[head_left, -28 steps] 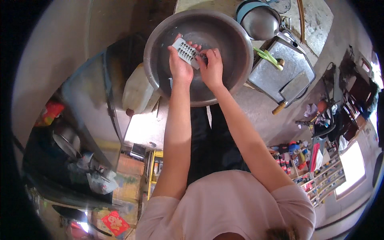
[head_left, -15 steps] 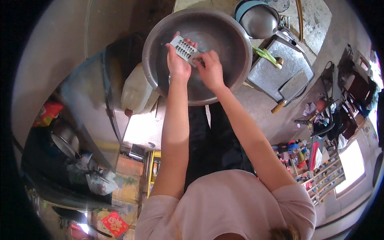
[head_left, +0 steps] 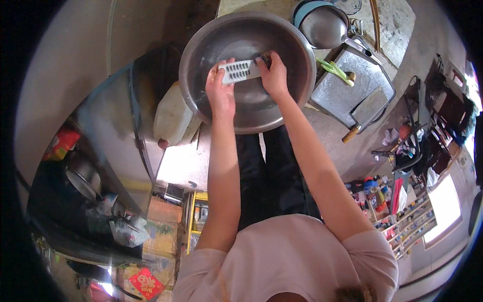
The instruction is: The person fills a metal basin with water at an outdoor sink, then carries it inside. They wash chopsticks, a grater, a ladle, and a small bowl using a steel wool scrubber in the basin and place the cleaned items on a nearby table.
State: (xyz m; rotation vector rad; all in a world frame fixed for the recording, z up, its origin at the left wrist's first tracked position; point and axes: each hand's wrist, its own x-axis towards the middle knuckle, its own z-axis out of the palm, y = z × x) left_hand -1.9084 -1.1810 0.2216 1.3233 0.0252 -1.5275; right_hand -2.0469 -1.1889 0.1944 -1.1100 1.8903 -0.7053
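Note:
A flat white grater (head_left: 235,72) with rows of slots is held level over a large, round metal basin (head_left: 187,75). My left hand (head_left: 220,90) is closed around its left end, thumb on the face and fingers behind. My right hand (head_left: 274,75) pinches the right end, its thumb against the grater. Something dark shows between the right fingers; whether it is part of the grater or a separate piece, I cannot tell. The basin's inside looks wet and grey beneath both hands.
Right of the basin, a metal board (head_left: 337,95) carries green onion stalks (head_left: 334,69) and a cleaver (head_left: 370,108). A metal pan (head_left: 324,27) stands behind it. A whitish plastic jug (head_left: 172,115) is left of the basin. Further left is a dark counter with a plastic bag (head_left: 128,231).
The grater has turned from a slant to nearly level. My right hand has risen slightly and moved right along with its end; my left hand has shifted a little lower.

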